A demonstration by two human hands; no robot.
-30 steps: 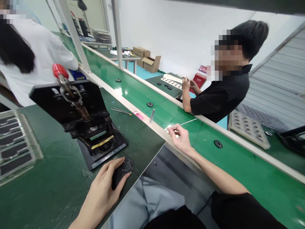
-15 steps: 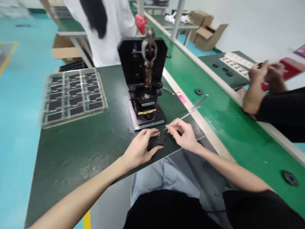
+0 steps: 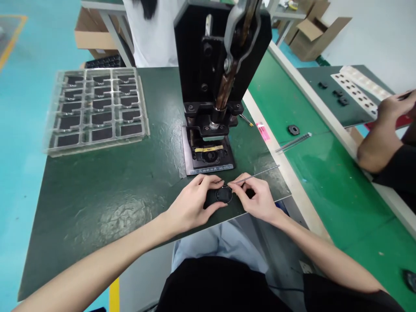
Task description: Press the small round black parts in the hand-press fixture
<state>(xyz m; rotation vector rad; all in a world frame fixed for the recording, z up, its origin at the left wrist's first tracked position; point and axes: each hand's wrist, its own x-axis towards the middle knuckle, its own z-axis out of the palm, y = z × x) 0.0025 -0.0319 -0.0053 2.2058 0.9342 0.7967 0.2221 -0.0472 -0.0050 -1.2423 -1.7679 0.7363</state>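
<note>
Black part (image 3: 224, 194) on or just above bench (image 3: 123, 186), close to near edge, left of near right corner; contact with surface underneath: cannot tell. Long axis roughly left to right, parallel or nearly so to near edge, with round, shiny-rimmed end toward right hand (image 3: 260, 201) and darker body running back toward palm of left hand (image 3: 191, 201). Left fingers curved and closed around it: fingertips along far side, thumb along near side, round face turned up between them. Right fingers closed in a pinch on near end of thin rod (image 3: 263, 172), just beside right rim of round end. Rod axis oblique, rising from pinch away toward right edge of bench, free end near pale rail (image 3: 281, 164). Judged as key relation: rod tip to right rim, approach from right, right hand nearer to that rim, left hand nearer to body. Gap or touch between tip and rim: cannot tell, too small and partly covered by fingertips. Directly beyond both hands, black press (image 3: 221, 52), with base plate near fingertips of left hand. Farther along right edge: tweezers (image 3: 246, 120), pink label (image 3: 263, 131), clear strips (image 3: 294, 142) reaching over green conveyor (image 3: 325, 151). Clear tray (image 3: 147, 125) by far left corner, well apart from both hands.
</note>
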